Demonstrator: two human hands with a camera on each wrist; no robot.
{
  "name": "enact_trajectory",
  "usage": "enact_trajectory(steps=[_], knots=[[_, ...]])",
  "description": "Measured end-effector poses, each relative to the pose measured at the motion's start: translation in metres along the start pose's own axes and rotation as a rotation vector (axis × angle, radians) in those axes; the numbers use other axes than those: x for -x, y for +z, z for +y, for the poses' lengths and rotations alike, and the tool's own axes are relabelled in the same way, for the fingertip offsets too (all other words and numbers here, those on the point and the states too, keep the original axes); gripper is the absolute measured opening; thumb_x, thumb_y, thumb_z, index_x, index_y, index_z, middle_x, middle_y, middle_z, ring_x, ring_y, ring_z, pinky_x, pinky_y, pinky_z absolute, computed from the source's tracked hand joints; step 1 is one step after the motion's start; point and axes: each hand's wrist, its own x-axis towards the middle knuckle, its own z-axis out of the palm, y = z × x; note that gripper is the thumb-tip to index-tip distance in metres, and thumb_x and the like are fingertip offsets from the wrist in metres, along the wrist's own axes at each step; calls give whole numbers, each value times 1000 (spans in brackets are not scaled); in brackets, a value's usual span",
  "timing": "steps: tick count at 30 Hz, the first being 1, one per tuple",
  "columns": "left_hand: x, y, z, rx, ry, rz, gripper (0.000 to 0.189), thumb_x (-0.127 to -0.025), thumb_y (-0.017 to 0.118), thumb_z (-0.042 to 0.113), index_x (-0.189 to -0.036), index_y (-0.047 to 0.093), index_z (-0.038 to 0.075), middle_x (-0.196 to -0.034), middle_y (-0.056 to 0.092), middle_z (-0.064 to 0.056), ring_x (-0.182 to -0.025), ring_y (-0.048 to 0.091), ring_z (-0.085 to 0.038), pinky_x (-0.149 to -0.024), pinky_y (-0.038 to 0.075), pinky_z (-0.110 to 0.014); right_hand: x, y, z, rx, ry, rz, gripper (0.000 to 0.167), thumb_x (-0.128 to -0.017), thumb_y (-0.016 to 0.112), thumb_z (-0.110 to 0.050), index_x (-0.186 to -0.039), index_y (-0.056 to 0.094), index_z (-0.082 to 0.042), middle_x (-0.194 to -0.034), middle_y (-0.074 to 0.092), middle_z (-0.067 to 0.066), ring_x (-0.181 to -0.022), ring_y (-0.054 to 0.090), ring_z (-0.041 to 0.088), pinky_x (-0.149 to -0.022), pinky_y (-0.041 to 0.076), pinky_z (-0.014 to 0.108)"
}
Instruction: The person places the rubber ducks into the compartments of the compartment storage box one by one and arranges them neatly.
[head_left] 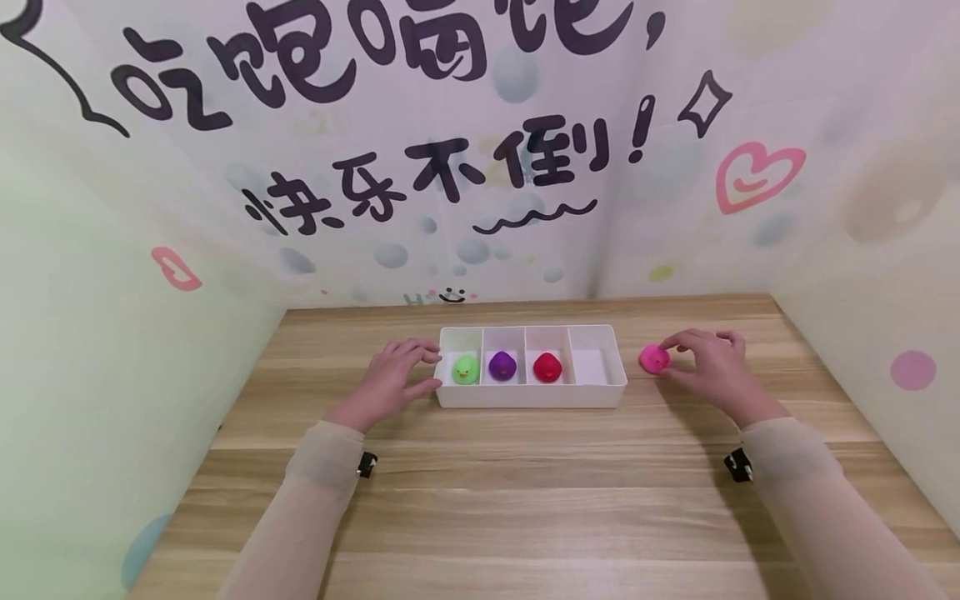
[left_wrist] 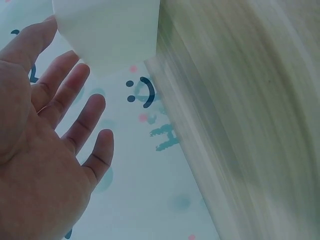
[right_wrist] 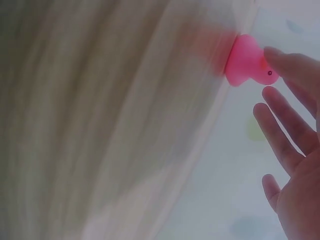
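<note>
A white tray (head_left: 525, 397) with a row of compartments stands on the wooden table. From the left it holds a green toy duck (head_left: 466, 370), a purple toy duck (head_left: 502, 366) and a red toy duck (head_left: 547, 367); its rightmost compartment is bare. At the tray's left end is my left hand (head_left: 393, 379), thumb and fingers spread, fingertips right at the rim. Right of the tray, a pink toy duck (head_left: 654, 359) sits on the table. My right hand (head_left: 712, 371) reaches it, thumb and forefinger loosely around its head; the other fingers (right_wrist: 280, 135) extend away from it.
The wooden table (head_left: 495, 492) runs back to a white wall sheet (head_left: 360, 250) with black lettering and coloured drawings. Pale side panels stand along the table's left and right edges. A small black device (head_left: 738, 465) sits at my right wrist.
</note>
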Motion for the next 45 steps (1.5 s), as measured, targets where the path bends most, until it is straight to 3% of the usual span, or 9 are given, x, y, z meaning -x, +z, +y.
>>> enact_trajectory(steps=[10, 26, 35, 45], knots=[[1, 3, -1, 6, 0, 3, 39, -96, 75, 30, -127, 67, 7, -151, 55, -7, -133, 48, -35, -110, 37, -63, 1, 5, -1, 11, 8, 6, 22, -83, 86, -15, -101, 74, -12, -98, 77, 7, -95, 67, 32, -102, 20, 69], [5, 4, -1, 13, -2, 0, 40, -96, 75, 29, -127, 66, 6, -150, 55, -6, -133, 48, -35, -111, 36, -63, -1, 8, -9, 19, 46, -15, 21, -87, 83, -22, -102, 72, -11, -96, 76, 6, -93, 64, 29, -102, 22, 65], [1, 5, -4, 5, 5, 11, 39, -96, 74, 28, -128, 66, 7, -151, 54, -6, -133, 47, -36, -109, 37, -64, -11, 0, -26, -6, -17, 104, 22, -84, 86, -20, -100, 73, -13, -93, 76, 3, -89, 65, 26, -102, 26, 60], [-1, 1, -2, 7, 3, 1, 41, -95, 75, 29, -128, 66, 7, -151, 54, -6, -135, 47, -35, -112, 35, -64, -21, -7, -38, 14, -79, 151, 24, -81, 88, -16, -99, 74, -10, -93, 76, 6, -87, 66, 26, -101, 28, 62]])
